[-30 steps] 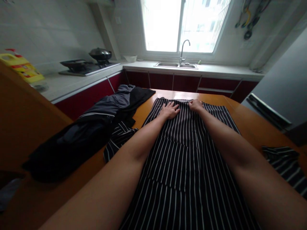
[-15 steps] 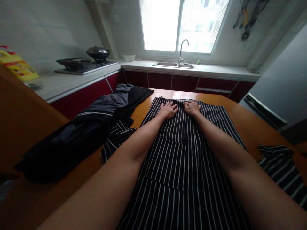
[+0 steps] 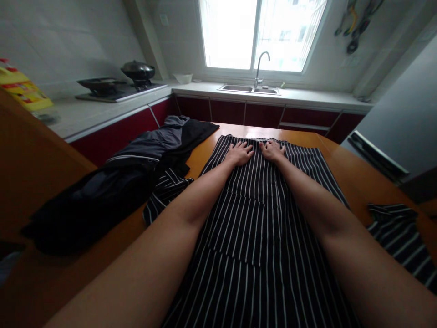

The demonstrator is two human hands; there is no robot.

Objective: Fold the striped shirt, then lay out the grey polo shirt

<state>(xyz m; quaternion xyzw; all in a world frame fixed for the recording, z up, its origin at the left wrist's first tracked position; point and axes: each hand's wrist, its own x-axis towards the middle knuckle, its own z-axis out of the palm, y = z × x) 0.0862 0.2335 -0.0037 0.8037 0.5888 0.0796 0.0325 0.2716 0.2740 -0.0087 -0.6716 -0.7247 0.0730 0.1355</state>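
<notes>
Across a kitchen's wooden table (image 3: 344, 166), a striped garment (image 3: 252, 205) lay lengthwise from the person toward the window (image 3: 228, 36). Left hand (image 3: 239, 154) and right hand (image 3: 272, 151) — fingers splayed, clasping nothing — rested on its far end, about equally near the edge, most of it lying closer to the person.

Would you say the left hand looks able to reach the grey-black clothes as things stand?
Probably yes: the left hand rests open on the striped garment, and the grey-black clothes lie to its left, with nothing tall standing between them.
</notes>
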